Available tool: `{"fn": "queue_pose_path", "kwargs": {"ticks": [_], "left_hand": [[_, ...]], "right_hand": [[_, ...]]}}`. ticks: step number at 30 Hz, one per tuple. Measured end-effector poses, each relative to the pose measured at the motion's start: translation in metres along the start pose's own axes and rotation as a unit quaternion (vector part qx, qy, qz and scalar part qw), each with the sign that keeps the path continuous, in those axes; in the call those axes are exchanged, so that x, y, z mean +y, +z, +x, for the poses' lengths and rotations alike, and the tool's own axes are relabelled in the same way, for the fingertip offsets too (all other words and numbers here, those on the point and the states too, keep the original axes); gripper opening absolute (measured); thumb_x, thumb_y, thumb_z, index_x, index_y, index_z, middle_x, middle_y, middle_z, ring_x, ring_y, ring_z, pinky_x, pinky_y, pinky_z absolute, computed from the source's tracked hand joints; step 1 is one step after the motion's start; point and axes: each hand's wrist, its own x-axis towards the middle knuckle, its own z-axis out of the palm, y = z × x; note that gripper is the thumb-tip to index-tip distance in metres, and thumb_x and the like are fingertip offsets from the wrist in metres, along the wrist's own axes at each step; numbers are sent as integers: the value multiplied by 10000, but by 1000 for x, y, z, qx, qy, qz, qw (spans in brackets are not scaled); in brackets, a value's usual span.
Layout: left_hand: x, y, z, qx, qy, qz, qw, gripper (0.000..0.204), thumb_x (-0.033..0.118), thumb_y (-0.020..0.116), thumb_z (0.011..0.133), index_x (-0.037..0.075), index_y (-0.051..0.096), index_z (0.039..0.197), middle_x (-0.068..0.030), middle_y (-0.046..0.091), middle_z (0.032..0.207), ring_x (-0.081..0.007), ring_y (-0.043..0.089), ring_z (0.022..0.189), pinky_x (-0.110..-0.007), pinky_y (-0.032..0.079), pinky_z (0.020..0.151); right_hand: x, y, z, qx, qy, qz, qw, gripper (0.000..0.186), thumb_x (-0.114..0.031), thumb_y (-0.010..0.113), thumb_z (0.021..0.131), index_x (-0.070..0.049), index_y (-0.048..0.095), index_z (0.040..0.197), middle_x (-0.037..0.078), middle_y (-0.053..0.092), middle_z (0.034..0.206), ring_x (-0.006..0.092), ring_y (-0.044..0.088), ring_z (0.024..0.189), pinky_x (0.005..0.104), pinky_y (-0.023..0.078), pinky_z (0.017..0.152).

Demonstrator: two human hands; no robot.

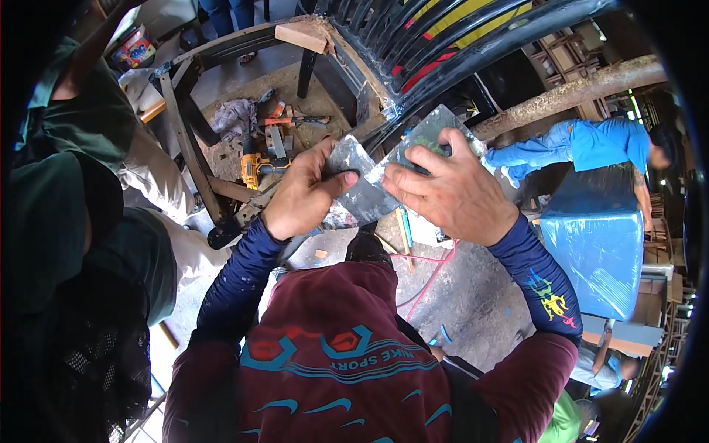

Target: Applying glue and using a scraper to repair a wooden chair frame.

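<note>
In front of my chest, both hands are raised with a flat grey plate in each. My left hand pinches a putty-smeared plate, its thumb lying across the face. Around the other grey plate my right hand is closed, fingers bent over its front. The two plates meet edge to edge, the right one's whitish corner against the left one; whether one overlaps the other I cannot tell. Beyond them stands a dark furniture frame with a curved slatted part.
Inside the frame lie a yellow cordless drill, a crumpled rag and an orange-handled tool. A pink cord runs below my right hand. People stand close at left; another in blue is at right, near a blue wrapped block.
</note>
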Motion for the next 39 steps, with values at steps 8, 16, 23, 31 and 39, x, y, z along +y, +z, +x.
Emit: {"fn": "queue_pose_path", "kwargs": {"ticks": [8, 16, 23, 31, 39], "left_hand": [[-2, -8, 9, 22, 2, 54, 998, 260, 14, 631, 940, -34, 568, 1188, -16, 649, 928, -70, 573, 823, -240, 472, 758], [18, -26, -23, 169, 37, 114, 978, 272, 103, 667, 954, -11, 558, 1176, -33, 632, 960, -100, 575, 875, -254, 462, 834], [-9, -32, -28, 150, 47, 128, 979, 321, 130, 681, 940, -18, 537, 1186, -108, 655, 882, -156, 616, 821, -299, 488, 763], [1, -35, -30, 134, 100, 182, 969, 297, 102, 646, 929, -35, 529, 1166, -233, 667, 910, -387, 662, 859, -409, 492, 777], [4, -37, -32, 134, 52, 215, 966, 298, 140, 664, 923, -24, 509, 1117, -249, 637, 841, -454, 633, 814, -468, 472, 711]], "right_hand": [[27, 21, -23, -67, -29, 77, 994, 227, -206, 594, 904, -122, 727, 1068, -23, 643, 1056, 162, 563, 1062, 445, 421, 877], [45, 69, -10, 180, 369, 435, 802, 246, -55, 592, 907, 44, 651, 1124, 197, 664, 1060, 364, 656, 946, 369, 517, 839], [28, 87, 60, 90, 377, 133, 912, 257, -15, 612, 811, 91, 648, 1042, 215, 613, 973, 383, 646, 923, 459, 536, 796], [9, 89, 92, -5, 317, -29, 948, 160, -138, 613, 832, -11, 710, 830, 135, 635, 996, 308, 644, 903, 446, 537, 620], [44, 62, 64, -27, 361, 46, 931, 114, -68, 651, 747, 6, 695, 820, 199, 675, 884, 404, 674, 855, 495, 534, 763]]}}
